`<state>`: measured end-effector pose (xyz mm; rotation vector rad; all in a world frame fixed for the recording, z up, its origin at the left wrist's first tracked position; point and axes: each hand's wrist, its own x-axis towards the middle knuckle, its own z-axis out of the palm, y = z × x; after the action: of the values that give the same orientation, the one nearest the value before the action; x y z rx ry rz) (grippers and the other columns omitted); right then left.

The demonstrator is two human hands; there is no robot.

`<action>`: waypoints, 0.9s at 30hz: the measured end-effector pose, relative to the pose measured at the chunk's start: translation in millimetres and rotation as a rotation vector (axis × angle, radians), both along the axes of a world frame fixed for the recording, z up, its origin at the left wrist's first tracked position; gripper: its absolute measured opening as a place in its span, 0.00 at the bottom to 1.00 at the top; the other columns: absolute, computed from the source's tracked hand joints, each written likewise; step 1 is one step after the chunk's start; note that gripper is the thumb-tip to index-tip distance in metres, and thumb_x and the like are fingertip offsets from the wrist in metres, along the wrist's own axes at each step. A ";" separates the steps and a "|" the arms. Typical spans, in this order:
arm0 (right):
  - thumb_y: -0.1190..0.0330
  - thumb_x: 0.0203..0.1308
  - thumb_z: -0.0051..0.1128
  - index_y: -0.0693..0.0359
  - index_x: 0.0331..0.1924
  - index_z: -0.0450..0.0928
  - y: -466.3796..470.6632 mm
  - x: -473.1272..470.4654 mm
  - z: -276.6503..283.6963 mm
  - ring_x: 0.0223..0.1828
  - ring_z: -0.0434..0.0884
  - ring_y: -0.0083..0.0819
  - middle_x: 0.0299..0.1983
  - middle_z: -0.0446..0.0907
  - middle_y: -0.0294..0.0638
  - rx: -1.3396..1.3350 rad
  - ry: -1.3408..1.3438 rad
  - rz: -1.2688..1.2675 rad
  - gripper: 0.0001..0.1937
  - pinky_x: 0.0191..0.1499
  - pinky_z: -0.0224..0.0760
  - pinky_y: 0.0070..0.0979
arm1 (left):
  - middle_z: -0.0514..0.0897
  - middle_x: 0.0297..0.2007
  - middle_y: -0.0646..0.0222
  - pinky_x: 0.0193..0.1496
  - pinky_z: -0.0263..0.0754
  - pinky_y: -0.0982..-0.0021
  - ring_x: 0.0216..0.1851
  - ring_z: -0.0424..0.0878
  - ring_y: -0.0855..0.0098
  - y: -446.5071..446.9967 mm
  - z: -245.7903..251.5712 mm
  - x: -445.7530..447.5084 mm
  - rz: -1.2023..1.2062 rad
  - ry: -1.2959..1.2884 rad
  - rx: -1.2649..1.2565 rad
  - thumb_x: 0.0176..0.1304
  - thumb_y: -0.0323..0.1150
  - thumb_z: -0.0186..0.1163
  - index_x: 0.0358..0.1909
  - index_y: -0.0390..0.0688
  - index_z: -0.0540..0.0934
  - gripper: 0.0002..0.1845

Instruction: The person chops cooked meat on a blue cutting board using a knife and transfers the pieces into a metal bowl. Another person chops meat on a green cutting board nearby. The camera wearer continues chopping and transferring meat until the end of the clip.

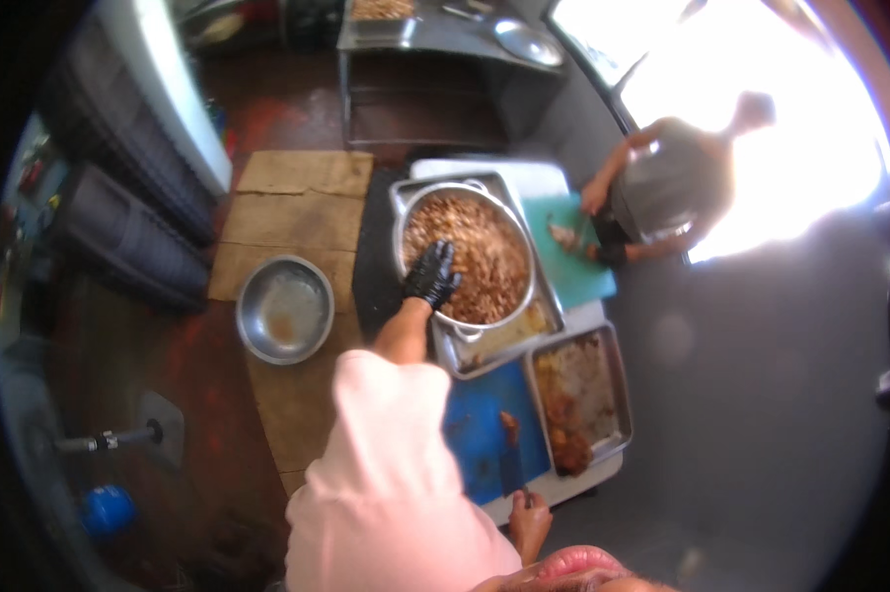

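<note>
My left hand (432,275), in a black glove, rests palm down on a heap of chopped meat (482,259), fingers spread. The meat fills a large round metal pot (531,277) with loop handles, standing in a metal sheet tray (552,314). In my bare right hand (530,518) is the handle of a cleaver (512,470). Its blade lies over a blue cutting board (474,444), close to a small browned piece of meat (509,428). To the right, a second metal tray (600,385) holds browned meat pieces (567,436) at its near end.
Across the white table (593,473), a co-worker (667,177) handles meat on a green cutting board (563,274). A metal bowl (285,311) sits on cardboard (289,222) at left. Stacked dark crates (134,237) stand farther left; a steel table (445,33) is at the back.
</note>
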<state>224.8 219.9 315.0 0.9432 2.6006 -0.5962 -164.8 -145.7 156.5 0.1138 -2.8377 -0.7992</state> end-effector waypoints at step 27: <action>0.49 0.66 0.68 0.66 0.58 0.88 2.7 0.9 9.4 0.53 0.88 0.67 0.47 0.89 0.67 0.034 0.021 0.035 0.29 0.59 0.80 0.52 | 0.69 0.79 0.48 0.84 0.58 0.50 0.81 0.66 0.50 3.1 16.5 7.6 0.008 0.026 -0.031 0.70 0.49 0.64 0.80 0.39 0.67 0.42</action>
<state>225.7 222.6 324.3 0.9043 2.6478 -0.5579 -157.2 -142.6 172.9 0.1087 -2.8221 -0.7487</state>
